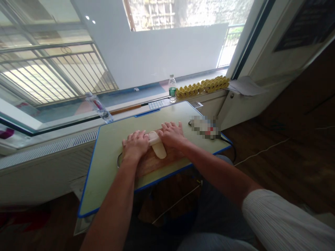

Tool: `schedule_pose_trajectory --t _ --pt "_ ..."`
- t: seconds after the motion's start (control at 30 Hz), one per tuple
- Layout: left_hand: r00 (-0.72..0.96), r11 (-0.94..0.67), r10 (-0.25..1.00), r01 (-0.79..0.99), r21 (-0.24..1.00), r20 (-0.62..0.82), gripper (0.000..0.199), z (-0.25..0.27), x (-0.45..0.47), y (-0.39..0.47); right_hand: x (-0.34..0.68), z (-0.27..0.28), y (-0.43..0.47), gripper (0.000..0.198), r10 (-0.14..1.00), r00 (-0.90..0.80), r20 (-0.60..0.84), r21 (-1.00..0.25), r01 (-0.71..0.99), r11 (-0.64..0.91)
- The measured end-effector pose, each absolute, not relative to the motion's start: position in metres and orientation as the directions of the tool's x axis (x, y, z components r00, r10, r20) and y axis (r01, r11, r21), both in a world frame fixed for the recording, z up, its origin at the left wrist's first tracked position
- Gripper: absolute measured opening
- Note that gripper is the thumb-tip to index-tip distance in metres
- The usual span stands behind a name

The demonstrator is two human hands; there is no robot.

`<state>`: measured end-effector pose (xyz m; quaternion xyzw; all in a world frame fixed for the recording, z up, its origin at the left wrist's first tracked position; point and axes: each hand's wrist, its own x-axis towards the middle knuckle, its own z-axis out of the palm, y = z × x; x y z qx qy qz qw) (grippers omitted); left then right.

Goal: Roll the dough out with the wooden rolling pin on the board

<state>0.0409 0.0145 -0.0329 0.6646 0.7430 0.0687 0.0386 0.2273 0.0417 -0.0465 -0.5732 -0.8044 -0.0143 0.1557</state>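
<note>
A short stretch of a pale rolling pin (154, 139) shows between my hands, lying across a flat, long oval of white dough (160, 152). The dough rests on a brown wooden cutting board (150, 165). My left hand (135, 144) lies palm down over the pin's left part, fingers stretched forward and apart. Over the right part lies my right hand (172, 134), also palm down with its fingers spread. Both hands cover the ends of the pin, so its full length is hidden.
The board sits on a small blue-edged table (110, 148) by a window. A blurred-out item (205, 126) with a black cord lies at the table's right. On the sill are a leaning bottle (99, 107), an upright bottle (172, 90) and yellow egg trays (202, 87).
</note>
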Motion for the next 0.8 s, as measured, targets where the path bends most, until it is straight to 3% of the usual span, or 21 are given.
schedule_pose_trajectory --t 0.37,0.57,0.8 --pt "-0.062 0.051 0.984 0.997 0.066 0.169 0.061 -0.036 0.055 -0.030 0.237 -0.049 0.000 0.056 0.921 -0.262 0.287 -0.218 0.919 0.329" --pt "-0.074 0.057 0.980 0.994 0.097 0.185 0.067 -0.040 0.066 -0.064 0.246 -0.058 -0.032 0.065 0.933 -0.219 0.286 -0.271 0.915 0.298" --pt "-0.094 0.079 0.984 0.991 0.104 0.152 0.064 -0.036 0.067 -0.057 0.245 -0.054 -0.023 0.058 0.926 -0.234 0.295 -0.258 0.914 0.313"
